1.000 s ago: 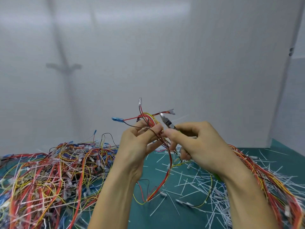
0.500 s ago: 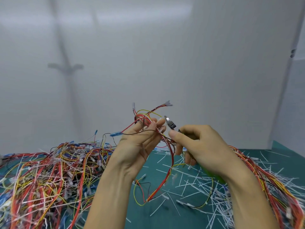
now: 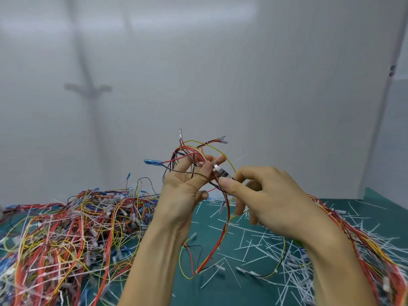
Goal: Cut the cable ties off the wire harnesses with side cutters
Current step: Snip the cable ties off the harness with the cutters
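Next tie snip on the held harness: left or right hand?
Right. The right hand grips the side cutters, tips at the wire harness; the left hand is occupied holding that harness up.

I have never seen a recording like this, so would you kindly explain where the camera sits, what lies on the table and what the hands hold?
There is no machine here: a person works with two bare hands. Every picture comes from one wide-angle camera worn on the head, looking forward and down. The left hand holds up a loose harness of red, yellow and black wires. The right hand grips small metal-nosed side cutters, their tip at the wires near the other hand. On the teal-green table top lie a tangled pile of multicoloured wire harnesses to the left, another bundle of red and yellow harnesses at the right edge, and many cut white plastic cable ties between.
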